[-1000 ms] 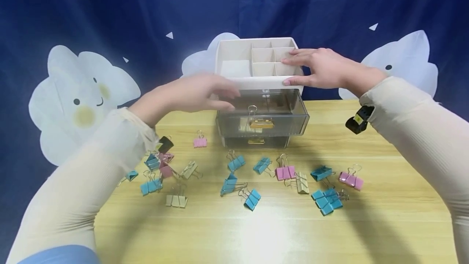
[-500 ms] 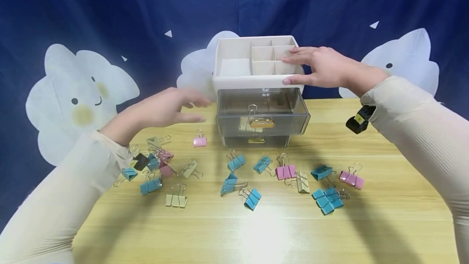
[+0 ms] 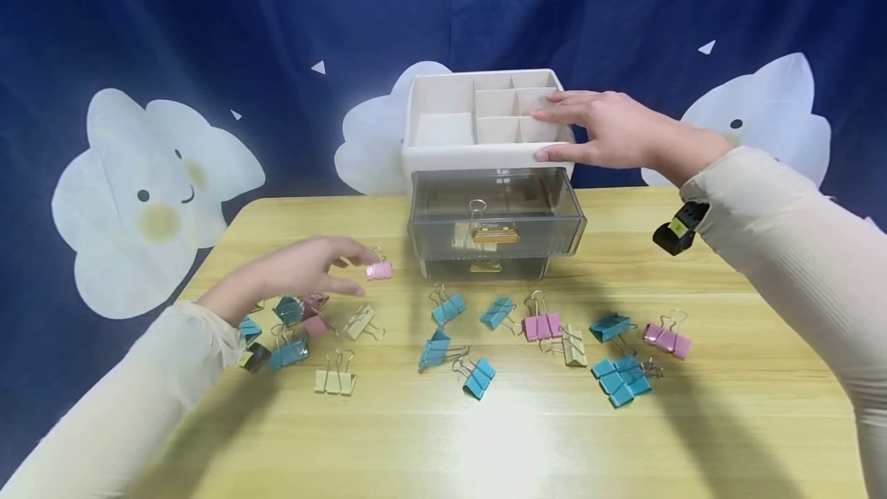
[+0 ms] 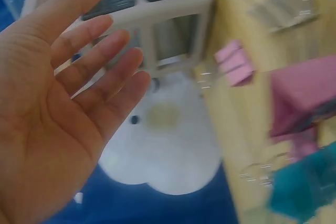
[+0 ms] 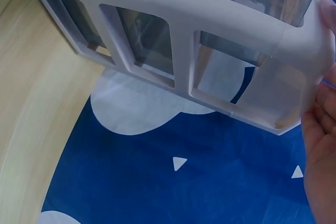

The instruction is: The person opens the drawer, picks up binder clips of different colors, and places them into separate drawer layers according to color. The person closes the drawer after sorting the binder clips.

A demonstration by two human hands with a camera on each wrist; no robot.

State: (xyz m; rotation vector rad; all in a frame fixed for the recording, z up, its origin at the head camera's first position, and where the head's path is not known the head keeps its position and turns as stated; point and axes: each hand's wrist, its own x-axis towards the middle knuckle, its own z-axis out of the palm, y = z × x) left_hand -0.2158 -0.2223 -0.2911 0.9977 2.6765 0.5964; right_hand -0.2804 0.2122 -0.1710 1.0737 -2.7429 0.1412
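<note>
My left hand reaches low over the left of the table, fingers loosely extended and holding nothing. In the head view its fingertips overlap the wire handles of a pink binder clip. The left wrist view shows the palm bare and the fingers spread. My right hand rests on the right side of a white desktop organizer, thumb along the front rim and fingers over the small compartments. Below, a smoky clear drawer with a gold handle is pulled out; a pale yellow binder clip shows inside it.
Blue clips, pink clips and yellow clips lie scattered across the wooden table. Several cluster beneath the left wrist. A second, lower drawer is pushed in. A dark blue cloud-print curtain hangs behind.
My left hand has moved from in front of the organizer leftward, then down toward the pink binder clip. My right hand has stayed on the organizer.
</note>
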